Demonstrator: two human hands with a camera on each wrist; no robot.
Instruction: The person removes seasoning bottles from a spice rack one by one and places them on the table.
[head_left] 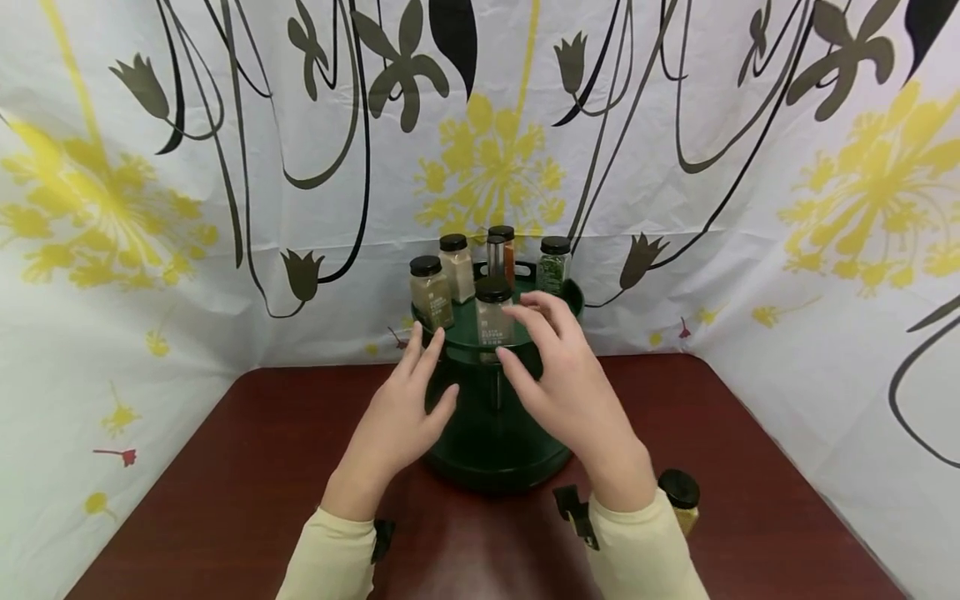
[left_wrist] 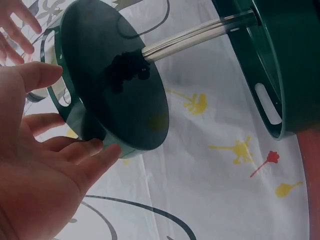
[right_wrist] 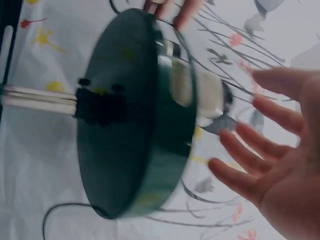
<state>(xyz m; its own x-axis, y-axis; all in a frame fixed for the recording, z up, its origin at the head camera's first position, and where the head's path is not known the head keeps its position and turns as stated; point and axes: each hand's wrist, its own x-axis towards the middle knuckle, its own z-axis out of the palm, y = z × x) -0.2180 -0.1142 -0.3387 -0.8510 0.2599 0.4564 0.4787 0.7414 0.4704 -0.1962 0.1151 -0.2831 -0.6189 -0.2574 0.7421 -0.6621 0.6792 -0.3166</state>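
A dark green two-tier round rack [head_left: 480, 467] stands on the table, its upper tray [left_wrist: 140, 110] carried on a metal post [left_wrist: 195, 39]. At the upper tray's front is a black-lidded spice jar [head_left: 493, 323] with a greyish look. My right hand [head_left: 562, 387] is beside this jar, fingers spread and lightly bent; the right wrist view shows a gap between fingers [right_wrist: 250, 155] and jar [right_wrist: 210, 92]. My left hand [head_left: 397, 417] is at the tray's left front, fingers extended near its rim; whether they touch it I cannot tell.
On the upper tray are also a tan-filled jar [head_left: 432, 296], a pale jar [head_left: 457, 271], an orange-red jar [head_left: 507, 250] and a green-flaked jar [head_left: 553, 267]. A yellow-filled jar [head_left: 681, 492] stands on the red-brown table [head_left: 300, 450] by the right sleeve. Patterned cloth [head_left: 247, 208] hangs behind.
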